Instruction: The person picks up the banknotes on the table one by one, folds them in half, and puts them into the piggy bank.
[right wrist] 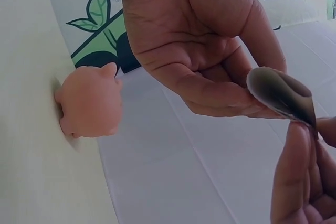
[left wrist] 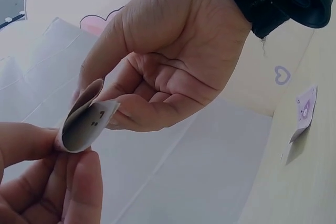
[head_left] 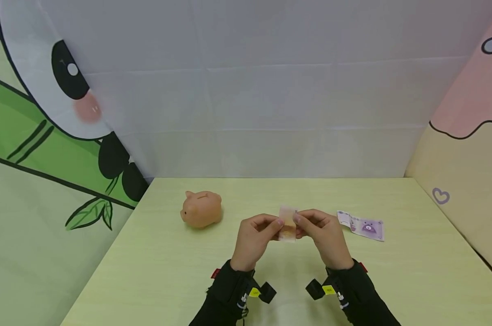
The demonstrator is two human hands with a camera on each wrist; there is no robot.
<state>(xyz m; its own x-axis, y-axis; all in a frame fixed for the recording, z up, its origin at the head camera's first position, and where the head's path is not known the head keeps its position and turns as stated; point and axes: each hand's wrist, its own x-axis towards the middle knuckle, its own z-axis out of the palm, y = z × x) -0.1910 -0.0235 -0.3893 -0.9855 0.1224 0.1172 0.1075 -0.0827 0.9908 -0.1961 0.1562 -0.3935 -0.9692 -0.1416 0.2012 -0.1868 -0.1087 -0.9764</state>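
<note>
Both hands hold a small paper play banknote (head_left: 287,226), pale with an orange-brown tint, raised in front of the body. My left hand (head_left: 255,240) pinches its left edge between thumb and fingers. At the opposite edge, the thumb and fingers of my right hand (head_left: 326,236) pinch it. The left wrist view shows the note (left wrist: 86,121) bent over into a curved fold, with dark printed marks on its inner face. Beyond the right hand, a purple play banknote (head_left: 367,227) lies creased on the table, one part tilted up.
A pink-orange piggy bank (head_left: 202,210) with a slot on top stands at the back left of the pale yellow table (head_left: 156,280). Cloth walls with cartoon prints enclose the table's back and sides.
</note>
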